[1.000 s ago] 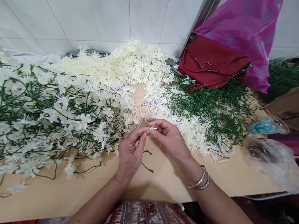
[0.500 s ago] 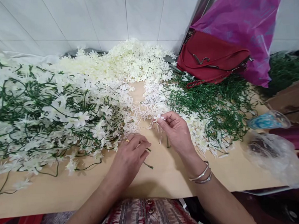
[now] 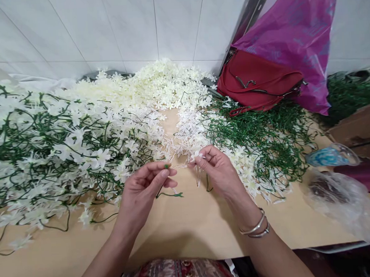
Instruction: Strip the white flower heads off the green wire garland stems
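Note:
Between the thumb and fingers of my left hand [image 3: 145,184] is a green artificial flower stem [image 3: 169,194], its tip showing at the fingertips and its lower end bent beneath the hand. My right hand [image 3: 216,168] pinches a small white artificial flower [image 3: 197,155]. The two hands are apart, facing each other above the table. Behind them lies a heap of thin white stamens [image 3: 184,132]. Left of my left hand spreads a large pile of white flowers on green stems [image 3: 79,149]. Loose cream flower heads [image 3: 165,79] are heaped at the back.
Green stems [image 3: 250,128] lie in a tangle at right, under a red handbag [image 3: 259,81]. A purple plastic bag [image 3: 300,35] stands behind it. Further right are a blue-and-clear packet [image 3: 332,156], a clear plastic bag [image 3: 342,200] and a cardboard box [image 3: 359,123]. White tiles [image 3: 134,24] back the table.
My left hand has lifted from the table and turned, now with a green stem between its fingers. My right hand still pinches the white flower in nearly the same place.

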`<state>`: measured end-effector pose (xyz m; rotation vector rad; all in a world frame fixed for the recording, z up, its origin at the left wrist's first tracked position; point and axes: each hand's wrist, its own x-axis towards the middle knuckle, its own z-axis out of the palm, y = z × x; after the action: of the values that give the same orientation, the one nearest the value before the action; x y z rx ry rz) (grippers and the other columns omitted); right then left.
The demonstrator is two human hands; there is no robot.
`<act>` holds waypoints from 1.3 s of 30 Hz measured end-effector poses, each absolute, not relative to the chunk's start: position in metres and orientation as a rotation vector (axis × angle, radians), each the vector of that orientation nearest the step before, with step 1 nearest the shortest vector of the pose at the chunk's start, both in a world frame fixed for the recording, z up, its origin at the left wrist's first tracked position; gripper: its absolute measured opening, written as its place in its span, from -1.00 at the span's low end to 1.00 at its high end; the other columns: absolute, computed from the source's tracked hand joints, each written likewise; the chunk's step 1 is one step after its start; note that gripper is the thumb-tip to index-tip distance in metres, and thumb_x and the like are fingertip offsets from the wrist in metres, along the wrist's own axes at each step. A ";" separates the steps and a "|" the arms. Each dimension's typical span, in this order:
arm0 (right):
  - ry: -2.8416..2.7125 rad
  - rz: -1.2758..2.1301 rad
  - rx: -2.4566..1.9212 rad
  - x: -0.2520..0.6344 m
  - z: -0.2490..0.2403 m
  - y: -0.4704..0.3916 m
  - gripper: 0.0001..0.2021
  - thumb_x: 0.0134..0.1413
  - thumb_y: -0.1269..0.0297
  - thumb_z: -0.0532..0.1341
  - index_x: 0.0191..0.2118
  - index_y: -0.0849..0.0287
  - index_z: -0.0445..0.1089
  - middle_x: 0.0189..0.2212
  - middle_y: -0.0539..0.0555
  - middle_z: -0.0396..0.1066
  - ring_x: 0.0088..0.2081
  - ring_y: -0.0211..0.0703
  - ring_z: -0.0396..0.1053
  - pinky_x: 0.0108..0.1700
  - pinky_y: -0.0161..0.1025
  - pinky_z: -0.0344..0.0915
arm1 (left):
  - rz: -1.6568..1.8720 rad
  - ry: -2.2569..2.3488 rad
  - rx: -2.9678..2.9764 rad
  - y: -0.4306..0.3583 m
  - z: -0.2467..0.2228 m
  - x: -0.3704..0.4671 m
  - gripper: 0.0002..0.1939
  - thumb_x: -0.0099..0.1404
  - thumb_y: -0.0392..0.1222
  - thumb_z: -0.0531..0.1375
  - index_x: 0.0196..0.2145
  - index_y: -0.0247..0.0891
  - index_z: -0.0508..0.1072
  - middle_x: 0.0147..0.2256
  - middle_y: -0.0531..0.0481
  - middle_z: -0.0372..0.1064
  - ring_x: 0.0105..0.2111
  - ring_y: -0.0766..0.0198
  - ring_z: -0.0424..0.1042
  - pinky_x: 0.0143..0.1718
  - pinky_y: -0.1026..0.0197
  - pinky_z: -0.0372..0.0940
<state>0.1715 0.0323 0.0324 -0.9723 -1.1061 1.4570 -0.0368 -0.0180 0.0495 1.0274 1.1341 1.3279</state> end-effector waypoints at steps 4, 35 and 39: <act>-1.300 2.051 -0.723 0.157 0.031 0.014 -0.75 0.16 0.09 0.45 -0.27 0.07 0.41 -0.33 0.01 0.59 -0.23 -0.12 0.57 -0.06 -0.10 0.43 | 1.342 1.040 0.879 -0.044 0.045 -0.050 -0.75 0.26 0.02 0.47 -0.26 -0.18 0.62 -0.43 0.02 0.62 -0.54 0.30 0.56 -0.42 0.27 0.52; -1.426 1.784 -1.014 0.173 0.034 0.032 -0.65 0.02 -0.06 0.47 -0.37 0.12 0.51 -0.51 -0.08 0.42 -0.44 -0.25 0.31 -0.32 -0.26 0.27 | 1.232 1.171 1.239 -0.034 0.001 -0.014 -0.83 0.43 -0.09 0.29 -0.14 -0.24 0.59 -0.31 -0.03 0.57 -0.30 0.24 0.55 -0.16 0.21 0.44; -1.459 1.760 -1.041 0.173 0.030 0.031 -0.67 0.06 -0.04 0.46 -0.35 0.13 0.50 -0.46 -0.04 0.45 -0.39 -0.23 0.35 -0.27 -0.24 0.29 | 1.221 1.192 1.263 -0.034 0.004 -0.014 -0.84 0.45 -0.11 0.27 -0.17 -0.24 0.58 -0.34 -0.01 0.56 -0.31 0.26 0.54 -0.18 0.24 0.41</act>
<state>0.1732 0.0307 0.0302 -1.0410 -1.4594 1.7602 -0.0139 -0.0341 0.0039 1.2633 1.1917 1.2212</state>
